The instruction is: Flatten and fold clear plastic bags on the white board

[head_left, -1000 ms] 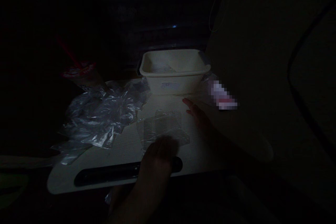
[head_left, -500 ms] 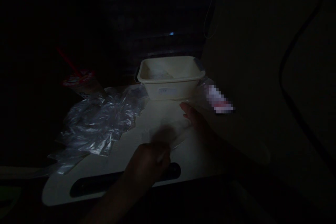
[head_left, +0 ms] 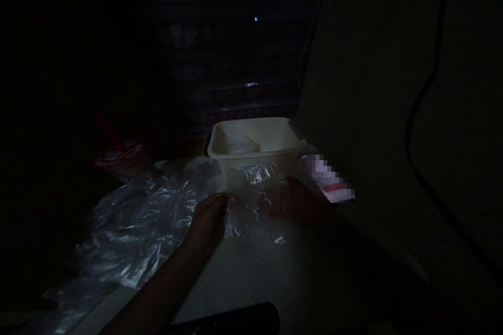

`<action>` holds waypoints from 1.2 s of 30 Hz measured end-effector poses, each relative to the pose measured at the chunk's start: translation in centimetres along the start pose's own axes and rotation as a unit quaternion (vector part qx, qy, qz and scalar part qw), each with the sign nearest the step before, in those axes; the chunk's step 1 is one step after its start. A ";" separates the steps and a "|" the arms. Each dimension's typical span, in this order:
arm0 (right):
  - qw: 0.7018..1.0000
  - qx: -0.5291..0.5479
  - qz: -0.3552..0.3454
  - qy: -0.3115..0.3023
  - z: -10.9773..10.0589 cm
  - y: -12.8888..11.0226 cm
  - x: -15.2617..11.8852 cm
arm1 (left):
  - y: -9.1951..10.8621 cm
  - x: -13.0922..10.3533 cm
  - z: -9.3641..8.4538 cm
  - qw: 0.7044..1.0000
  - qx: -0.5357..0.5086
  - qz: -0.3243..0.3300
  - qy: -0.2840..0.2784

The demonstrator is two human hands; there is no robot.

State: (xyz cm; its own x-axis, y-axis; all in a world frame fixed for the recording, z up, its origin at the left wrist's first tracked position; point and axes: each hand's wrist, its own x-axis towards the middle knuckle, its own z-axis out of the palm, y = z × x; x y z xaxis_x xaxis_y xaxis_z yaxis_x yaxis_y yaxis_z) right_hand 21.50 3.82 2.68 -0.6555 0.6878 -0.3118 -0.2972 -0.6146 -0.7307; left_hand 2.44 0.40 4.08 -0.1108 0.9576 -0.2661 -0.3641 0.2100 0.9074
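A clear plastic bag point(head_left: 251, 214) is stretched between my two hands, in front of a cream plastic bin. My left hand point(head_left: 208, 214) pinches the bag's left edge. On the other side, my right hand point(head_left: 301, 201) holds the bag, its fingers showing faintly through the film; whether they lie behind or inside it I cannot tell. The cream bin point(head_left: 255, 159) has grey handles and contains some folded clear plastic point(head_left: 239, 144). To the left of my left hand lies a spread pile of clear plastic bags point(head_left: 137, 235).
A cup point(head_left: 129, 165) with a red lid and red straw stands behind the pile. Right of the bin lies a blurred-out pinkish item point(head_left: 332, 180). The white table point(head_left: 236, 277) has a dark slot point(head_left: 236, 319) near its front. A dark cable point(head_left: 411, 115) hangs at the right.
Both hands have lifted the bag toward the bin and spread it. My left hand has moved up and away from the table's front slot. The view has tilted up.
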 end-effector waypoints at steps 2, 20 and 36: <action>0.999 -0.015 -0.002 0.034 -0.4 0.3 0.3 | -0.5 1.0 -0.1 1.000 -0.020 0.000 -0.008; 0.980 -0.134 -0.035 0.145 0.1 0.4 0.0 | -1.7 2.6 -2.0 0.979 0.115 -0.035 -0.164; 0.977 -0.116 -0.051 0.172 0.0 0.2 -0.4 | -1.7 2.8 -2.6 0.971 0.158 -0.063 -0.169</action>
State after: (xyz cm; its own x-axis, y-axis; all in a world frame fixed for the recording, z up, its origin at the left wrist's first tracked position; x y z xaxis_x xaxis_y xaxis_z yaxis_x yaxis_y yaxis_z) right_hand 21.66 3.44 2.65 -0.3472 0.8548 -0.3856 -0.1575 -0.4585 -0.8746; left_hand 0.38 2.18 0.94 0.2455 0.9191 -0.3081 -0.0476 0.3288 0.9432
